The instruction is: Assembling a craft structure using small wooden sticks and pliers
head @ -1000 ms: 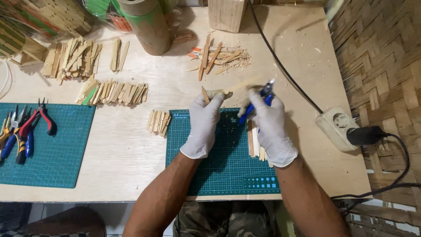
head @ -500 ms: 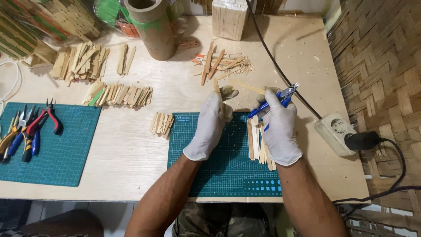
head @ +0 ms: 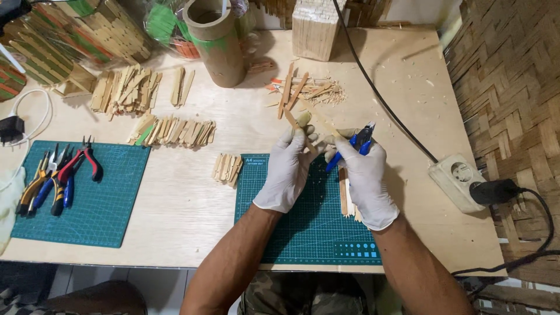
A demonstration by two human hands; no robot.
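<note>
two gloved hands, one stick, one blue cutter

the left hand (head: 287, 175), in a white glove, has its fingers closed around one thin wooden stick (head: 298, 129), which slants up and away from the fingertips. the right hand (head: 364, 178), also gloved, grips one pair of blue-handled cutters (head: 356, 143), its fingers wrapped round the handles; the cutter tip points up just beyond the knuckles. both hands hover over one green cutting mat (head: 303, 233). under the right palm lie a few cut sticks (head: 345, 195), about three, side by side on the mat. just left of the left hand's fingers sits one small bundle of short sticks (head: 226, 169). beyond the fingertips lies a loose heap of sticks and shavings (head: 303, 90). far to the left of the fingers a second green mat (head: 111, 204) carries a cluster of pliers (head: 58, 178); their number cannot be told exactly.
</note>
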